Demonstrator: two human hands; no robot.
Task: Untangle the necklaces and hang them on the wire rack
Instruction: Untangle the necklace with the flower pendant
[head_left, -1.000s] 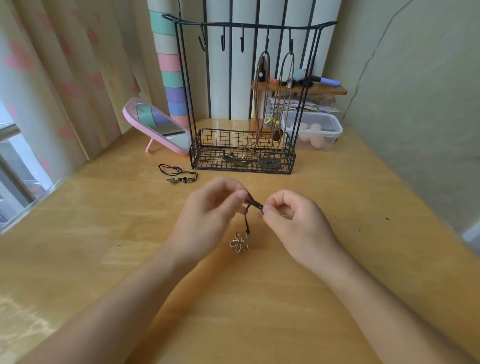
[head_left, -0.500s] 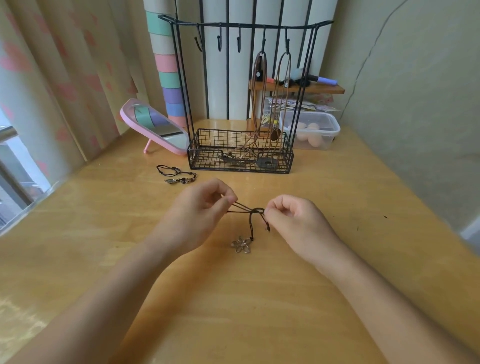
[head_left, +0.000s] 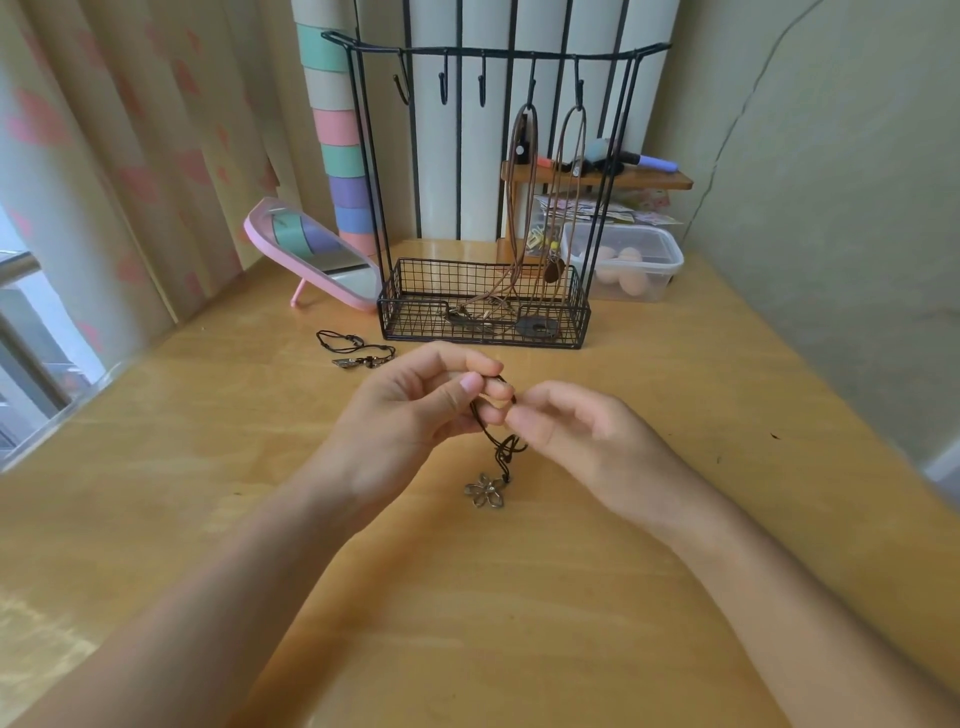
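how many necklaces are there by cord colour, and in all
brown cord: 2, the left brown necklace and the right brown necklace, both hung on the rack
black cord: 2, the flower necklace pinched by the left hand, and the table necklace
total: 4

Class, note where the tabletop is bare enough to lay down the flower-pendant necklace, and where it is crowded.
Free: the wooden table right of the right hand, up to the wall; also left of the left hand, nearer than the loose black cord necklace. Crowded: around the black wire rack, pink-framed mirror and clear plastic box.
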